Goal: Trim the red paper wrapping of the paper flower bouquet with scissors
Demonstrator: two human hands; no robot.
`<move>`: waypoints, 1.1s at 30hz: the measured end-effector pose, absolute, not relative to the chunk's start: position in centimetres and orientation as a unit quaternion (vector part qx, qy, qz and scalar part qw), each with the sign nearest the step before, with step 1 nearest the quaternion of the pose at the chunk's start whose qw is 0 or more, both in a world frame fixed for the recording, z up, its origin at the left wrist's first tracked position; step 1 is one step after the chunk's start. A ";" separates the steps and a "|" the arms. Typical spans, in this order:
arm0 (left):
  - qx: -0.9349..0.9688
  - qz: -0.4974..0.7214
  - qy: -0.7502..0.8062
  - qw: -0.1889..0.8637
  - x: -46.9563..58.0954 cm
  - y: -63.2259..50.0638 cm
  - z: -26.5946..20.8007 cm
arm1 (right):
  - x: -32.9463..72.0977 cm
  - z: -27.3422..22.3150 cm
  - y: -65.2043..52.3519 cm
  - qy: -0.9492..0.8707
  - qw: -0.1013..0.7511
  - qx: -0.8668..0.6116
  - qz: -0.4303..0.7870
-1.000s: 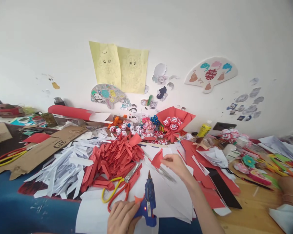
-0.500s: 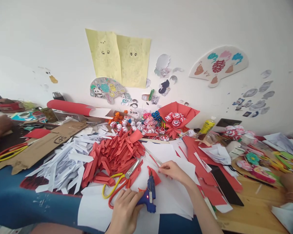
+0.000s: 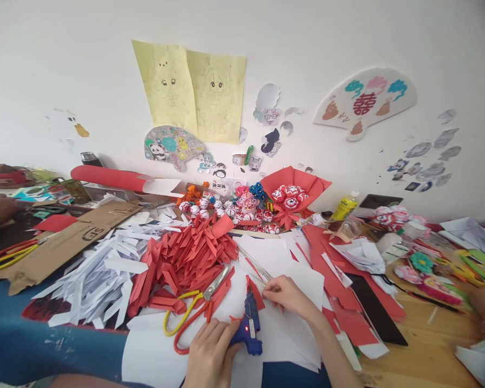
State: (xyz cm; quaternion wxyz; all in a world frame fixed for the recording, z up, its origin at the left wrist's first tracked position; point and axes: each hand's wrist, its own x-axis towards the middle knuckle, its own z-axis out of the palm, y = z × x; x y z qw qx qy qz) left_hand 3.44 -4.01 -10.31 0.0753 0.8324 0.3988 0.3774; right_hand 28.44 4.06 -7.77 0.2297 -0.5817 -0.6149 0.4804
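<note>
Low in the centre of the frame the left hand (image 3: pixel 210 353) grips the glue gun (image 3: pixel 251 323), its nozzle by a red scrap (image 3: pixel 257 291), while just to the right the right hand (image 3: pixel 288 295) bunches its fingers near the wires (image 3: pixel 254 262) — whether pinching one, I cannot tell — and scissors (image 3: pixel 208 292) lie left of the gun.

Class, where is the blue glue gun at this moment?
In the head view, the blue glue gun is at lower centre, held in the person's left hand, to the right of the nearer scissors.
</note>
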 end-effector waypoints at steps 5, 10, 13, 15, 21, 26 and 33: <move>0.841 0.340 0.413 0.080 3.8 -3.6 -10.2 | 28.4 -7.4 3.8 -0.614 0.232 -0.591 0.469; 0.848 0.342 0.401 0.061 3.8 -3.3 -10.5 | 28.4 -7.5 3.9 -0.619 0.242 -0.578 0.474; 0.848 0.346 0.398 0.049 3.7 -3.2 -10.7 | 28.4 -7.8 4.0 -0.613 0.253 -0.576 0.478; 0.847 0.345 0.402 0.047 3.6 -3.3 -10.8 | 28.2 -7.8 4.1 -0.606 0.260 -0.578 0.481; 0.852 0.343 0.394 0.039 3.2 -3.3 -11.2 | 27.7 -7.6 3.9 -0.602 0.260 -0.569 0.496; 0.853 0.338 0.396 0.039 3.1 -3.3 -10.9 | 27.5 -7.5 3.8 -0.603 0.263 -0.561 0.502; 0.855 0.337 0.394 0.026 3.2 -3.5 -10.7 | 27.0 -7.8 3.7 -0.596 0.262 -0.561 0.510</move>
